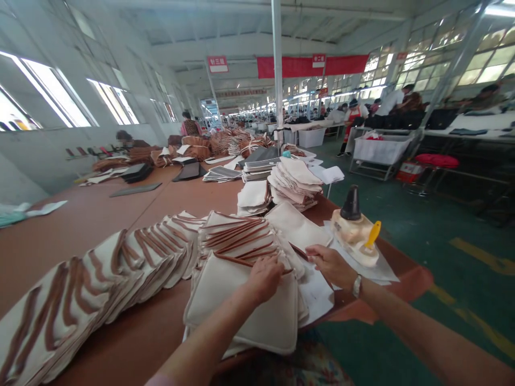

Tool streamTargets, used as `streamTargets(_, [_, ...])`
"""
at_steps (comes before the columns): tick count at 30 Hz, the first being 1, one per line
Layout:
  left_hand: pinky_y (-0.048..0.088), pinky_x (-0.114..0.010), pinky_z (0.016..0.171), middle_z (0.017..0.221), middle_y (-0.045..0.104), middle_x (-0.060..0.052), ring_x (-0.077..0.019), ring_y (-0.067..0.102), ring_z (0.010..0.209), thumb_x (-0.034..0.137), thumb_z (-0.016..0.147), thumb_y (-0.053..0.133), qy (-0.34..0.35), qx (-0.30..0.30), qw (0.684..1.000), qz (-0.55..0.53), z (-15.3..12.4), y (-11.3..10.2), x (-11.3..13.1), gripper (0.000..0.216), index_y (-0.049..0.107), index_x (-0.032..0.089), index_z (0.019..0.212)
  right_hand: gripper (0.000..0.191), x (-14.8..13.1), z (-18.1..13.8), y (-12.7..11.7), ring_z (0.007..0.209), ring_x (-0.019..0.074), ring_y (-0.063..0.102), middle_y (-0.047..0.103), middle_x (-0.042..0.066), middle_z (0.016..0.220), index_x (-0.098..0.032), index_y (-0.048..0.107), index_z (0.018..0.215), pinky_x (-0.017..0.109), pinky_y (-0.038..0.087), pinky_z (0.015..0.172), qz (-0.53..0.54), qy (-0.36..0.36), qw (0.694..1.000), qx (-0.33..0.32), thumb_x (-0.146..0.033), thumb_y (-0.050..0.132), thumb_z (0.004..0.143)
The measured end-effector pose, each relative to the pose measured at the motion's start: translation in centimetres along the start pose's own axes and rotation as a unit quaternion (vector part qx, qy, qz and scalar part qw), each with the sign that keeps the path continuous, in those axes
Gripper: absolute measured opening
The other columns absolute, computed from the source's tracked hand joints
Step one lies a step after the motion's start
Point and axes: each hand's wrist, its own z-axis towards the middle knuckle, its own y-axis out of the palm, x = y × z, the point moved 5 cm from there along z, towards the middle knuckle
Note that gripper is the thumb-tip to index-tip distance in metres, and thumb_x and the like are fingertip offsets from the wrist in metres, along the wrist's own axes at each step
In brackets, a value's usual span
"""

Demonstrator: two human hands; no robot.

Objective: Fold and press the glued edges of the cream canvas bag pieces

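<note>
Several cream fabric panels edged with brown strips lie in an overlapping stack in front of me. My left hand [266, 277] rests on the top cream panel [245, 311], its fingers curled over the upper edge where a brown strip [233, 259] runs. To the right of the stack, my right hand [332, 264], with a watch at the wrist, has thumb and forefinger pinched together at the end of a dark brown strip [298, 251]. A plain cream panel [298, 224] lies just beyond the hands. The fingertips of the left hand are partly hidden.
A long fanned row of cream panels [100, 289] covers the table's left side. At right stands a glue container [348, 233] with a black top and a yellow-handled brush [374, 235]. Behind are piled cream pieces [293, 182] and a metal post [277, 69]. Other people work farther off.
</note>
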Motion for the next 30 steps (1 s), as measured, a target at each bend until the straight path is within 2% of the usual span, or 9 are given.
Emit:
streamTargets(2, [0.044, -0.033, 0.086, 0.102, 0.064, -0.008, -0.0229, 0.059, 0.097, 0.013, 0.083, 0.058, 0.032, -0.002, 0.999, -0.039, -0.9, -1.6, 1.1, 0.007, 0.063, 0.018, 0.084, 0.038, -0.7, -0.8, -0.2, 0.097, 0.0241, 0.070, 0.071, 0.013, 0.111, -0.017, 0.062, 0.123, 0.035, 0.061, 0.070, 0.047, 0.008, 0.999, -0.010, -0.023, 0.040, 0.092])
streamTargets(4, [0.043, -0.025, 0.080, 0.096, 0.063, -0.003, -0.0170, 0.057, 0.089, 0.013, 0.084, 0.057, 0.065, 0.000, 0.995, -0.078, -2.4, -3.8, 2.5, 0.006, 0.060, 0.019, 0.085, 0.042, -2.7, -1.5, -0.6, 0.108, 0.0240, 0.067, 0.069, 0.013, 0.120, -0.018, 0.060, 0.128, 0.037, 0.059, 0.081, 0.091, -0.011, 0.995, -0.034, -0.023, 0.047, 0.089])
streamTargets(8, [0.042, -0.020, 0.077, 0.084, 0.053, 0.001, -0.0128, 0.050, 0.081, 0.015, 0.088, 0.055, 0.088, 0.004, 0.971, -0.223, -6.3, -8.4, 5.5, 0.003, 0.055, 0.018, 0.087, 0.054, -10.3, -2.8, -1.1, 0.133, 0.0262, 0.048, 0.049, 0.012, 0.147, -0.024, 0.053, 0.139, 0.046, 0.040, 0.109, 0.250, -0.115, 0.948, -0.160, -0.025, 0.060, 0.085])
streamTargets(11, [0.040, -0.021, 0.078, 0.083, 0.050, 0.001, -0.0128, 0.046, 0.081, 0.015, 0.085, 0.059, 0.070, -0.009, 0.923, -0.378, -9.6, -10.4, 6.9, 0.006, 0.054, 0.017, 0.083, 0.037, -15.4, -4.1, -0.8, 0.134, 0.0274, 0.043, 0.052, 0.011, 0.142, -0.021, 0.063, 0.122, 0.046, 0.032, 0.111, 0.283, -0.183, 0.916, -0.219, -0.027, 0.065, 0.085])
streamTargets(13, [0.039, -0.022, 0.076, 0.084, 0.051, 0.001, -0.0130, 0.046, 0.082, 0.016, 0.085, 0.060, 0.033, -0.009, 0.907, -0.420, -11.6, -10.6, 7.1, 0.004, 0.056, 0.016, 0.084, 0.020, -17.2, -5.0, -0.1, 0.112, 0.0235, 0.056, 0.063, 0.008, 0.116, -0.018, 0.065, 0.103, 0.038, 0.042, 0.100, 0.295, -0.178, 0.909, -0.236, -0.029, 0.065, 0.087])
streamTargets(16, [0.039, -0.022, 0.069, 0.085, 0.052, 0.000, -0.0130, 0.046, 0.078, 0.025, 0.086, 0.061, -0.022, 0.012, 0.894, -0.448, -14.2, -9.8, 6.6, 0.013, 0.058, 0.017, 0.095, 0.014, -18.3, -6.2, 1.1, 0.074, 0.0137, 0.051, 0.056, 0.000, 0.081, -0.017, 0.057, 0.093, 0.025, 0.043, 0.070, 0.293, -0.139, 0.911, -0.256, -0.031, 0.056, 0.093])
streamTargets(22, [0.035, -0.020, 0.057, 0.074, 0.051, 0.002, -0.0103, 0.042, 0.066, 0.038, 0.087, 0.064, -0.083, 0.137, 0.907, -0.390, -16.9, -9.0, 5.2, 0.023, 0.059, 0.016, 0.090, 0.017, -20.7, -7.3, 2.0, 0.068, 0.0123, 0.046, 0.053, -0.001, 0.076, -0.018, 0.052, 0.087, 0.024, 0.036, 0.062, 0.114, -0.214, 0.950, -0.197, -0.029, 0.047, 0.098])
streamTargets(26, [0.037, -0.020, 0.057, 0.072, 0.057, 0.001, -0.0104, 0.046, 0.065, 0.037, 0.087, 0.064, -0.105, 0.130, 0.908, -0.384, -17.1, -9.0, 4.6, 0.022, 0.063, 0.015, 0.090, 0.018, -21.4, -7.5, 2.8, 0.070, 0.0141, 0.052, 0.057, 0.001, 0.079, -0.019, 0.052, 0.088, 0.026, 0.037, 0.066, 0.024, -0.239, 0.959, -0.149, -0.029, 0.043, 0.100])
streamTargets(30, [0.040, -0.021, 0.063, 0.073, 0.064, -0.001, -0.0116, 0.053, 0.067, 0.028, 0.090, 0.058, -0.080, 0.121, 0.947, -0.286, -17.1, -9.4, 4.2, 0.017, 0.068, 0.016, 0.084, 0.020, -21.9, -7.8, 3.3, 0.075, 0.0174, 0.056, 0.060, 0.004, 0.082, -0.020, 0.052, 0.093, 0.029, 0.039, 0.070, -0.041, -0.254, 0.957, -0.134, -0.026, 0.036, 0.102])
